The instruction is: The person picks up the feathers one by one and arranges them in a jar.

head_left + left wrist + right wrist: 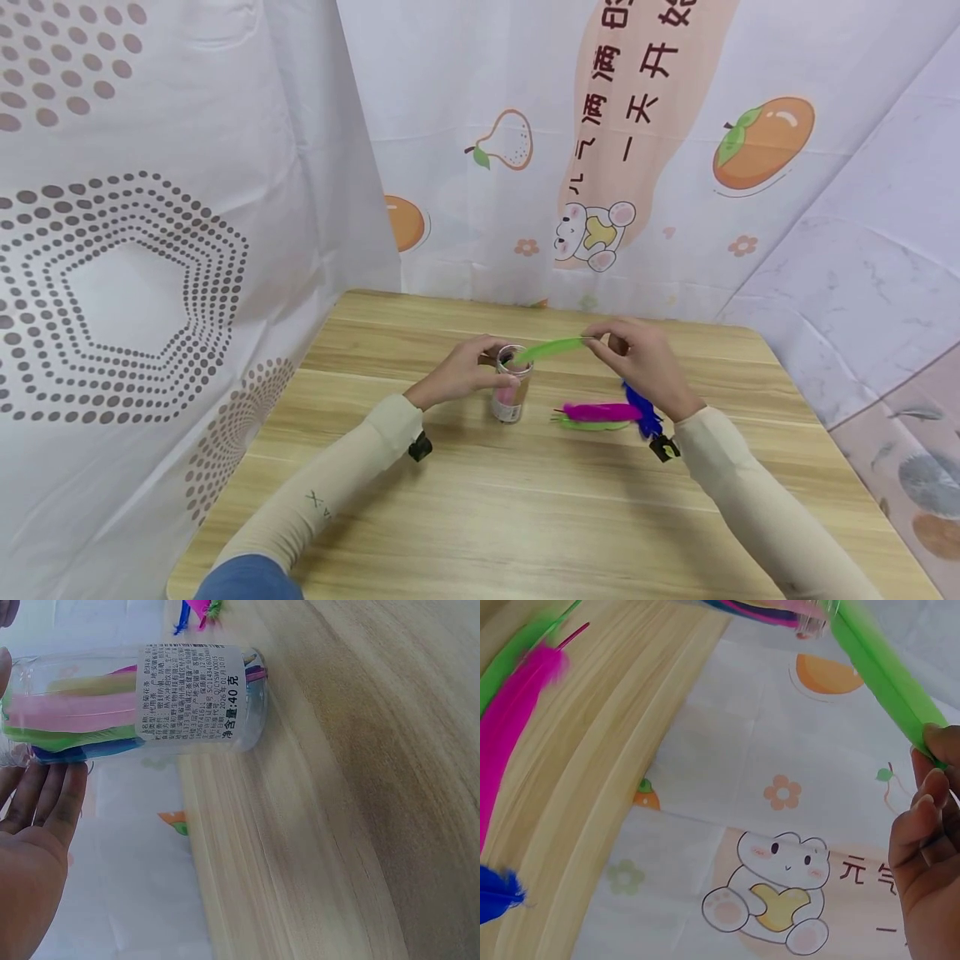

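My left hand (pixel 467 372) grips a clear jar (pixel 508 411) near its top, thumb on the near side and fingers behind. The jar stands upright on the table with a printed label (pixel 191 694) low on its wall. Inside it show pink (pixel 82 712), green, blue and tan feathers. Between thumb and fingertips, my right hand (pixel 637 354) pinches one end of a light green feather (pixel 555 347). The other end of that feather is at the jar's mouth, slanting down into it.
On the wooden table (pixel 487 517), right of the jar, lie a magenta feather (pixel 600 413), another green feather (pixel 600 426) and blue feathers (pixel 639 407), below the right hand. Printed white cloths (pixel 450 100) hang behind the table and on the left.
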Demonstrator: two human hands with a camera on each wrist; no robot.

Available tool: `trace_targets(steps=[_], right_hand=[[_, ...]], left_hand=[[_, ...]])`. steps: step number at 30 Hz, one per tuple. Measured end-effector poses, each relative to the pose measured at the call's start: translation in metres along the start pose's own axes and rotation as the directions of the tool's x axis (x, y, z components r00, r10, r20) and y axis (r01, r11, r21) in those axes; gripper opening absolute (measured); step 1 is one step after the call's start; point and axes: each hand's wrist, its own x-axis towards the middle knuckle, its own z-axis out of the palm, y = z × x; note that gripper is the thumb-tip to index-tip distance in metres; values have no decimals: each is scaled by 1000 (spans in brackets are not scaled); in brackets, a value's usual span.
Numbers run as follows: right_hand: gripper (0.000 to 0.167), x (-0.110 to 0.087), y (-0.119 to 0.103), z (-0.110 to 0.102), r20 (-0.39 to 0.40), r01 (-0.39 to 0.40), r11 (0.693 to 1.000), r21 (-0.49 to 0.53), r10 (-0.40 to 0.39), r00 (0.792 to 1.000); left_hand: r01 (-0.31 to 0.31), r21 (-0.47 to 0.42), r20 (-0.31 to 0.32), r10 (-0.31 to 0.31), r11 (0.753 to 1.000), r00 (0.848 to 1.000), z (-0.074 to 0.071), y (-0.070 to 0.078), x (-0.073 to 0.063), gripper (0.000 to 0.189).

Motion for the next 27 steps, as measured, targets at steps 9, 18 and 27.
trace_targets(steps=[9, 18, 27], right_hand=[[17, 12, -8, 18, 79, 81, 997, 14, -82, 994], [18, 14, -12, 46, 129, 117, 987, 107, -130, 983], [15, 21, -17, 62, 160, 92, 985, 148, -116, 980]], left_hand=[[-14, -4, -1, 14, 1000, 1000, 0, -2, 1, 57], [-10, 6, 12, 10, 1000, 1000, 1, -4, -1, 55], [-6, 13, 5, 6, 1000, 1000, 1, 0, 0, 56]])
